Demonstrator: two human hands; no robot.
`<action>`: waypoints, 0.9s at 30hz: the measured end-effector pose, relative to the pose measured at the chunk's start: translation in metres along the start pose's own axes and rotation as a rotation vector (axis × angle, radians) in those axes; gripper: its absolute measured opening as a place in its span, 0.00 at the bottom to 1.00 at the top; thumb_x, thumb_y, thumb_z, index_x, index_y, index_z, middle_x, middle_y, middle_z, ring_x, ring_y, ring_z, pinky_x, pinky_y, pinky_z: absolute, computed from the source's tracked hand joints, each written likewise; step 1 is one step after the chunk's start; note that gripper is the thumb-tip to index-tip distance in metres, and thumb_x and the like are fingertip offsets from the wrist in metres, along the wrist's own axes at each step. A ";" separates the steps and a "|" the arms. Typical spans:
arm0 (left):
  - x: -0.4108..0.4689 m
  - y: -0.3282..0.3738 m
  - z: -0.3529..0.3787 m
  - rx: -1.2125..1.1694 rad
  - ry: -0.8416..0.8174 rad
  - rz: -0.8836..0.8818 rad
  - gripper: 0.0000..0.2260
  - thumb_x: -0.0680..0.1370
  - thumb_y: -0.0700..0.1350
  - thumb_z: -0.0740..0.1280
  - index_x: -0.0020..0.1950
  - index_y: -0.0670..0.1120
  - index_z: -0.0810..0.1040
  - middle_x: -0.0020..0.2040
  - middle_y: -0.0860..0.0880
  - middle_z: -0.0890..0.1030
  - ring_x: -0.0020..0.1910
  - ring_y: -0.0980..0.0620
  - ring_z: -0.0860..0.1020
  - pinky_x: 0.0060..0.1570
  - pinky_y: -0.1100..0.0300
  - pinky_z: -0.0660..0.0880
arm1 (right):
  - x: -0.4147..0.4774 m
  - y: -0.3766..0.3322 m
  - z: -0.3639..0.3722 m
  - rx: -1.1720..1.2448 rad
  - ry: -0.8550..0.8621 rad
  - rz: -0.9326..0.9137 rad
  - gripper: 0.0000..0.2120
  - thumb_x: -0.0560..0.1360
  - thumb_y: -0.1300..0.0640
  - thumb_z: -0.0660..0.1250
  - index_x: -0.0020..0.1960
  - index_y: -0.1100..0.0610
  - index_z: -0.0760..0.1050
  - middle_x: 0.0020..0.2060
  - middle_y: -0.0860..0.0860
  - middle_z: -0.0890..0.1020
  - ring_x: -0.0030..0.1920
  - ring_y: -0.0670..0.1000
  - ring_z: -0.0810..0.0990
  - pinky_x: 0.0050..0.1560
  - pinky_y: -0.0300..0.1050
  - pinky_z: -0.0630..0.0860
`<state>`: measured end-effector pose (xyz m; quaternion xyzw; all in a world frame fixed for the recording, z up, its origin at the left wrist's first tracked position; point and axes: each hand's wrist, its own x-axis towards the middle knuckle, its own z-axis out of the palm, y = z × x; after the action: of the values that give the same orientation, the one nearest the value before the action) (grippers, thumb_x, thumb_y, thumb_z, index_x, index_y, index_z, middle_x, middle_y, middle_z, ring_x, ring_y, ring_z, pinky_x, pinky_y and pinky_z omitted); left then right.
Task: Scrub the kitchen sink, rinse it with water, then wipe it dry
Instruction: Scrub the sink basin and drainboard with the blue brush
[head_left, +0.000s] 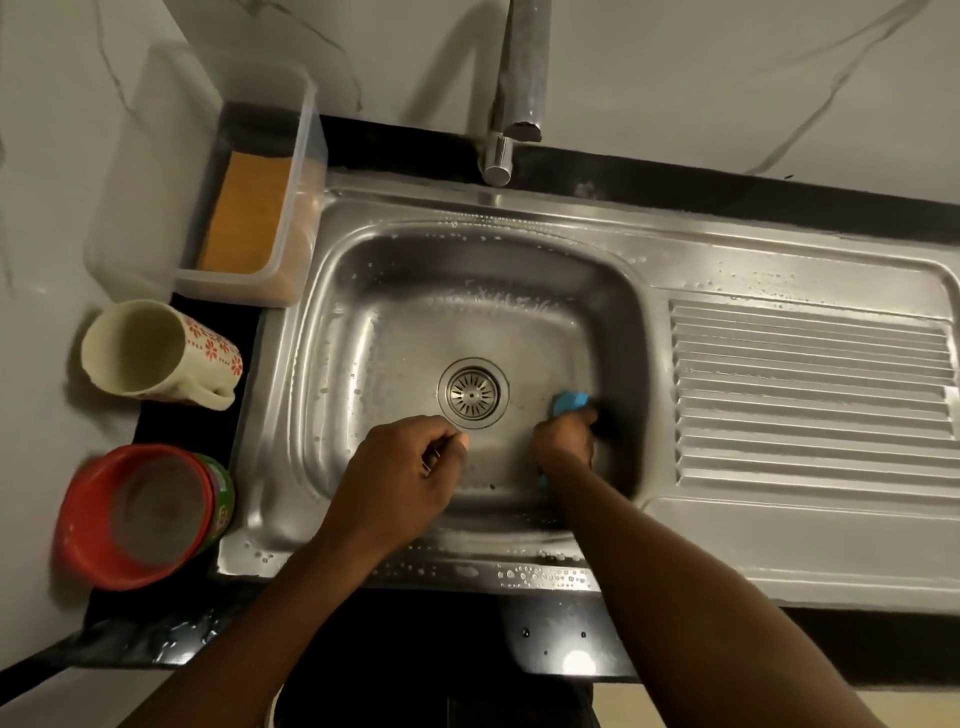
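A stainless steel sink (363, 322) fills the middle, wet and dotted with soapy droplets, with a round drain strainer (472, 393) in its floor. My right hand (566, 441) is inside the basin, right of the drain, closed on a blue scrubber (570, 401) pressed against the basin floor. My left hand (410, 467) hovers at the near side of the basin, just below the drain, fingers curled in with nothing visible in them. The chrome tap (522, 83) hangs over the back rim; no water runs from it.
A ribbed draining board (810, 395) lies to the right. On the left stand a clear plastic tub (208, 182) holding an orange sponge (249, 213), a cream mug with red flowers (156, 353) and a red-rimmed container (140, 514). The black counter edge (561, 639) is nearest me.
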<state>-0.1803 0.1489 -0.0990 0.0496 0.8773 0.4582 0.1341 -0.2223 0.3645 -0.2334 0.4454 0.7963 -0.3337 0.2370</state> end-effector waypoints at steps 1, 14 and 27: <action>0.001 -0.002 -0.001 0.004 0.000 0.000 0.11 0.83 0.49 0.67 0.41 0.50 0.80 0.34 0.54 0.80 0.35 0.51 0.79 0.38 0.50 0.77 | 0.002 -0.008 -0.002 -0.025 0.016 -0.012 0.28 0.83 0.55 0.59 0.80 0.60 0.55 0.71 0.61 0.72 0.69 0.62 0.74 0.67 0.55 0.70; 0.014 -0.011 -0.004 0.006 -0.001 -0.055 0.10 0.82 0.51 0.67 0.42 0.52 0.80 0.34 0.54 0.80 0.36 0.52 0.80 0.38 0.49 0.78 | 0.021 -0.035 0.030 -0.229 -0.184 -0.362 0.28 0.83 0.48 0.57 0.78 0.45 0.47 0.63 0.57 0.78 0.56 0.58 0.80 0.57 0.56 0.78; 0.012 -0.018 -0.017 0.016 0.015 -0.092 0.10 0.83 0.51 0.67 0.42 0.52 0.81 0.35 0.56 0.81 0.37 0.55 0.81 0.39 0.54 0.79 | 0.038 -0.104 0.048 -0.159 -0.078 -0.459 0.20 0.86 0.43 0.53 0.74 0.53 0.61 0.58 0.53 0.80 0.53 0.52 0.80 0.55 0.48 0.77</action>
<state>-0.1963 0.1274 -0.1070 0.0068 0.8832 0.4449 0.1483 -0.3276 0.3100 -0.2574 0.2194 0.8905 -0.3324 0.2198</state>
